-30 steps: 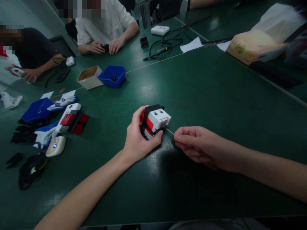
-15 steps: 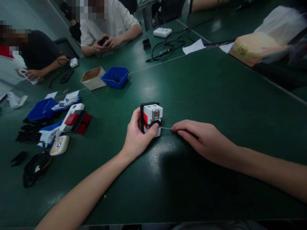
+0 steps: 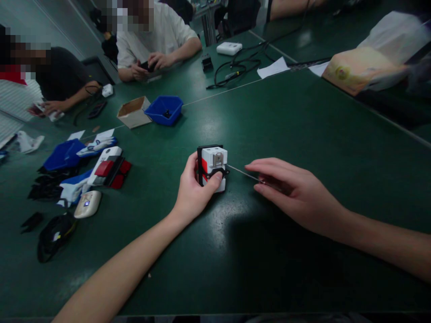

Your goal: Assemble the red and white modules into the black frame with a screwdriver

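A small white and red block-shaped device point(image 3: 214, 158) with a black plate behind it and a black clip across it stands on the green table. My left hand point(image 3: 197, 188) is wrapped round its lower left side, the thumb pressed on the clip. To the right, my right hand point(image 3: 289, 188) holds a thin metal rod point(image 3: 244, 172) between thumb and fingers. The rod slants up to the left, and its tip is at the right side of the device by the end of the clip. Whether the tip touches it, I cannot tell.
A cardboard box point(image 3: 134, 117) and a blue bin point(image 3: 164, 112) stand beyond my left hand. Gloves, a white and red device point(image 3: 105, 167) and a pale case point(image 3: 88, 204) lie left. Cables point(image 3: 220, 80) lie at the back, near a person's hands point(image 3: 150, 67).
My right hand has moved a little to the right and its fingers have spread more. The rod now slants more steeply and shows more of its length. The left hand holds still.
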The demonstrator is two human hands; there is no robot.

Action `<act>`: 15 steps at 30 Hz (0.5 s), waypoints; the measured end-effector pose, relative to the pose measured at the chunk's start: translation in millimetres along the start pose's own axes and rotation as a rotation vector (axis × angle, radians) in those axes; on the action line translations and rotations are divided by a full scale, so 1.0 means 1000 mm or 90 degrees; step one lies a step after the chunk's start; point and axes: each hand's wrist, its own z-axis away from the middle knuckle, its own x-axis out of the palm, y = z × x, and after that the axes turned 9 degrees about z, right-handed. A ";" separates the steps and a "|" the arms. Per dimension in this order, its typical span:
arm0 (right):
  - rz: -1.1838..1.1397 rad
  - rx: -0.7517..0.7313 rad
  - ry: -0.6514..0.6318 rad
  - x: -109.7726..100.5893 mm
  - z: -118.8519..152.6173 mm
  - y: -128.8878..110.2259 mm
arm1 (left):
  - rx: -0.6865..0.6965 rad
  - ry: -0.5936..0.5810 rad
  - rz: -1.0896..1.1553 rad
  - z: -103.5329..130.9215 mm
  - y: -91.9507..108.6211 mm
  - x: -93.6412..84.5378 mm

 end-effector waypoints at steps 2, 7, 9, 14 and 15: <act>-0.087 0.050 0.047 -0.004 0.000 -0.005 | -0.015 0.002 0.012 0.000 0.000 0.000; -0.292 0.207 0.161 -0.017 -0.011 -0.001 | -0.037 0.025 0.056 -0.003 -0.004 -0.002; -0.363 0.285 0.136 -0.020 -0.018 0.011 | -0.038 0.032 0.074 -0.004 -0.006 -0.003; -0.396 0.272 0.062 -0.023 -0.026 0.036 | -0.048 0.038 0.093 -0.004 -0.008 -0.003; -0.370 0.245 0.072 -0.023 -0.025 0.036 | -0.049 0.037 0.091 -0.003 -0.007 -0.003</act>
